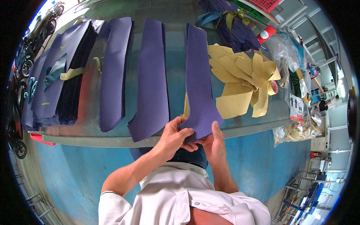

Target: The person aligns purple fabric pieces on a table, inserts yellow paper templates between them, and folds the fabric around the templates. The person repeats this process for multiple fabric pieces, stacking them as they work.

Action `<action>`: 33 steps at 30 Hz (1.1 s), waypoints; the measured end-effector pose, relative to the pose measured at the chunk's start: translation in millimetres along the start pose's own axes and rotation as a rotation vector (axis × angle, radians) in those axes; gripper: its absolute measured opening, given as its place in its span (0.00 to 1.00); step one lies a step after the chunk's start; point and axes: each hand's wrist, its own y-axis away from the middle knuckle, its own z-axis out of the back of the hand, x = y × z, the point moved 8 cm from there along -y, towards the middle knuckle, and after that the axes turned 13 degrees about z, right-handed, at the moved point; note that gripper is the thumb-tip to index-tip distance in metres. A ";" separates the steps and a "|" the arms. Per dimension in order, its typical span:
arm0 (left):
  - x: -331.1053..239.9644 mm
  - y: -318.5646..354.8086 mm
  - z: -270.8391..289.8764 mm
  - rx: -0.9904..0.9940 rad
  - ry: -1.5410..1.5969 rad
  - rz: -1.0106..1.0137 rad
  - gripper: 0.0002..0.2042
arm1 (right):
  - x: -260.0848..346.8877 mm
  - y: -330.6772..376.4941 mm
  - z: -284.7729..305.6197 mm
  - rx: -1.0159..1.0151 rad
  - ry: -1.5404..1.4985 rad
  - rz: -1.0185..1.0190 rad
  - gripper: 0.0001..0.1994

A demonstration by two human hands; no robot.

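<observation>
Shirt: a white collared shirt [180, 202] is seen at the bottom edge, sleeves rolled, both forearms coming up from it.
Left hand [173, 137]: fingers are curled shut over the near end of a purple fabric strip [198, 90], thumb on top, pinching the edge.
Right hand [215, 144]: pressed against the same near end from the right side, thumb pointed up along the cloth; fingers are tucked under the strip, so the grip looks closed on it, though the tips are hidden.
Purple fabric strip: laid lengthwise on the surface [172, 52], running away from the person, near end flared and lifted off the front edge between the two hands.
Yellow piece under it: a bit of yellow [186, 108] is seen peeking out at the strip's left edge, just past the hands.
Neighbouring strips: two more purple stacks [152, 82] [114, 71] are laid parallel to the left, apart from each other.
Left stack: a fanned pile of purple and black pieces [62, 78] with a yellowish tie across it.
Yellow pile: perforated yellow cut-outs [243, 78] are heaped just right of the held strip.
Far end: a bundle of purple pieces [230, 26] tied with green and blue bands.
Right edge: plastic bags [288, 48] and a tape roll [274, 87] are bunched up.
Floor: blue [75, 172], below the surface edge.
</observation>
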 end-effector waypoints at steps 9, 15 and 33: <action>-34.9 -31.5 8.2 -0.091 -0.421 -0.016 0.19 | -6.4 18.0 25.0 -0.182 0.026 0.038 0.16; -78.2 -120.9 -0.1 -0.047 0.016 -0.063 0.14 | 13.1 55.9 13.9 -0.139 0.017 -0.063 0.18; -203.6 -139.6 -46.8 -0.021 0.018 -0.156 0.11 | -4.2 84.6 86.9 -0.050 0.194 -0.011 0.19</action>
